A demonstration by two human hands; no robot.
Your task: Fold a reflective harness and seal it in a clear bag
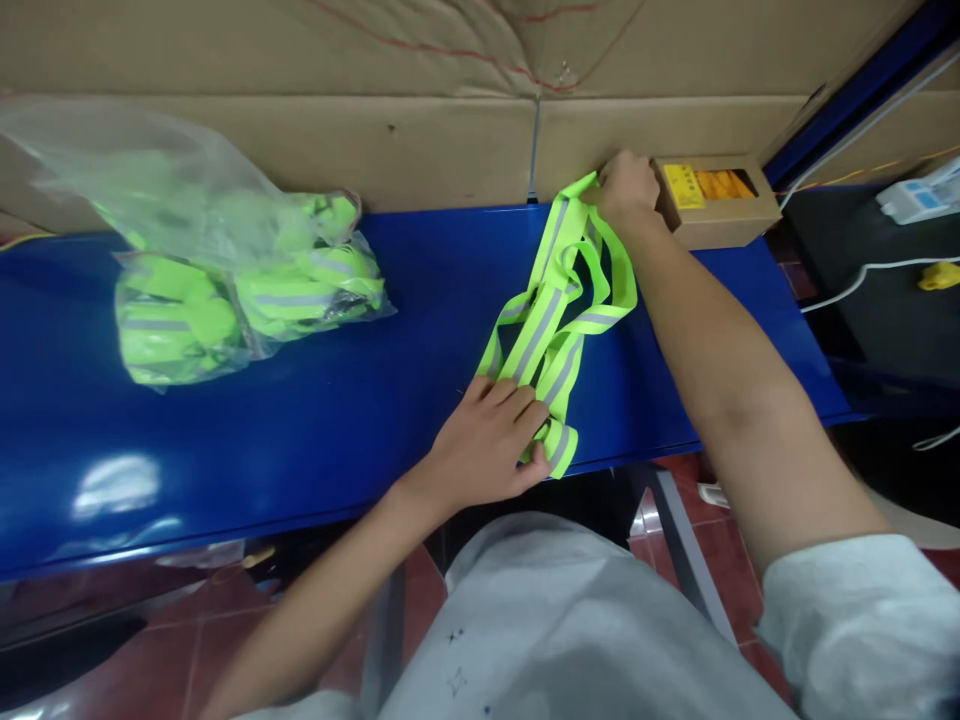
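A neon-green reflective strap vest (559, 300) with grey stripes lies stretched across the blue table (337, 400). My left hand (491, 440) is closed on its near end at the table's front edge, fingers curled over the straps. My right hand (626, 190) grips the far end by the cardboard wall, fingers closed on the strap.
A clear plastic bag (217, 260) full of folded green vests sits at the left of the table. A small cardboard box (716, 205) with a yellow label stands beside my right hand. White cables and a power strip (919, 195) lie at the far right.
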